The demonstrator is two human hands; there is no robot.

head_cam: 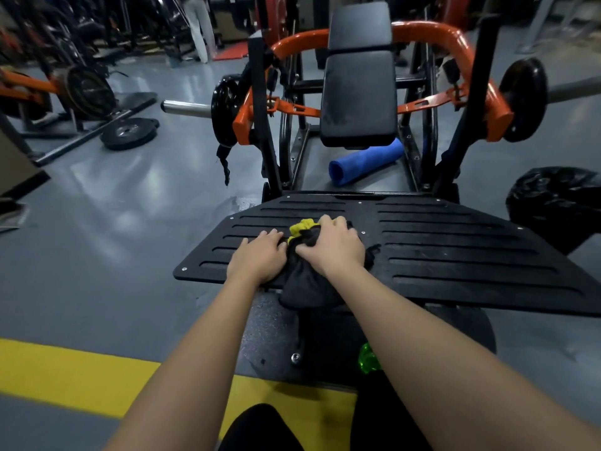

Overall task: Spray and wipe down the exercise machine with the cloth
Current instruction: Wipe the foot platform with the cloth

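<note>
A black and orange exercise machine stands ahead, with a black ribbed footplate [439, 242] near me and a black padded seat [357, 92] behind it. A dark cloth with a yellow patch [304, 281] lies bunched on the footplate's near left part and hangs over its front edge. My right hand [335, 247] grips the top of the cloth, fingers curled into it. My left hand [257, 258] lies on the plate at the cloth's left edge, fingertips touching the fabric. A green bottle [369, 358] shows partly below the plate, behind my right forearm.
A rolled blue mat [364, 164] lies under the seat. Weight plates [130, 133] lie on the grey floor at left. A black bag [559, 203] sits at right. A yellow floor stripe [74, 375] runs near me. A person stands far back.
</note>
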